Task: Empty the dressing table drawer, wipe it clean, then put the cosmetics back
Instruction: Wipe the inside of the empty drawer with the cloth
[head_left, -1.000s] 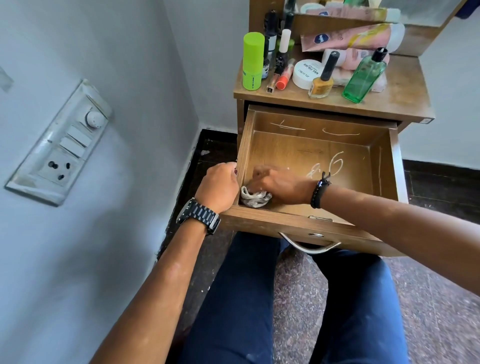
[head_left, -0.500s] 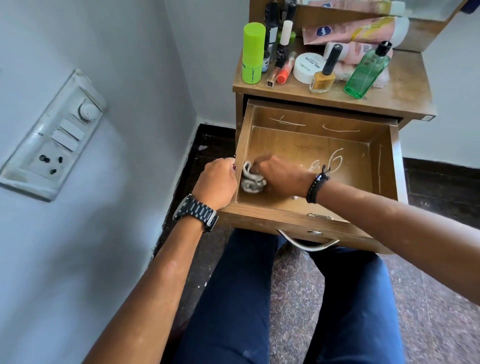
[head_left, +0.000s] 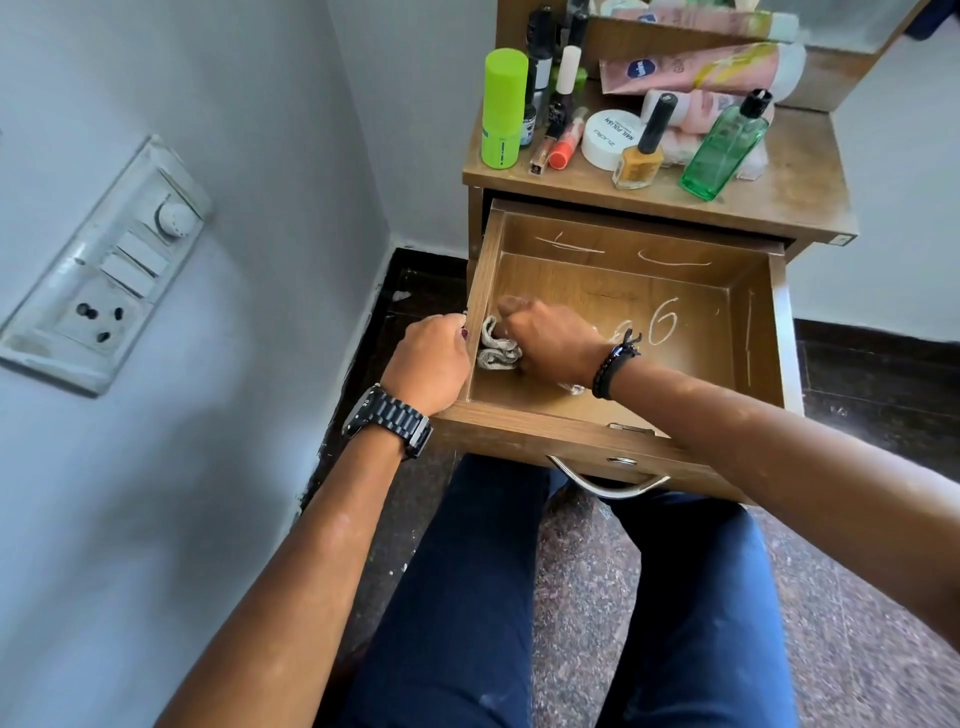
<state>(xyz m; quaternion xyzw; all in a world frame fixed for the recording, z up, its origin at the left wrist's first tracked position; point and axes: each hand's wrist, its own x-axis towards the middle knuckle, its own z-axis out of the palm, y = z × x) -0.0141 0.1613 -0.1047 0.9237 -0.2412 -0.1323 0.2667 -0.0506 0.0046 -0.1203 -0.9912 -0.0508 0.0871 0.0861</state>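
A pale grey-blue wall carries a white switch panel (head_left: 98, 270) on the left, and a dark speckled stone floor (head_left: 613, 597) runs beneath a small brown wooden dressing table (head_left: 800, 176) set in the corner. From the head view, the table's brown wooden drawer (head_left: 628, 291) stands pulled out over the person's dark blue trouser legs, its curved metal handle (head_left: 608, 480) at the front and white chalk-like scrawls on its floor and back wall. The left hand (head_left: 428, 364), with a black link watch (head_left: 389, 418) at the wrist, curls its fingers over the drawer's left side wall and grips it. The right hand (head_left: 545, 340), with a black beaded bracelet (head_left: 610, 364) at the wrist, is inside the drawer at its left side, fingers curled round a crumpled pale grey cloth (head_left: 496, 348) that lies against the drawer floor beside the left wall. On the table top stand the cosmetics: a lime green cylindrical bottle (head_left: 503, 106), a yellow nail polish bottle with a black cap (head_left: 640, 153), a clear green glass bottle with a black stopper (head_left: 724, 148), a round white jar (head_left: 608, 137), an orange tube (head_left: 563, 148) and pink tubes (head_left: 696, 70) lying behind them.
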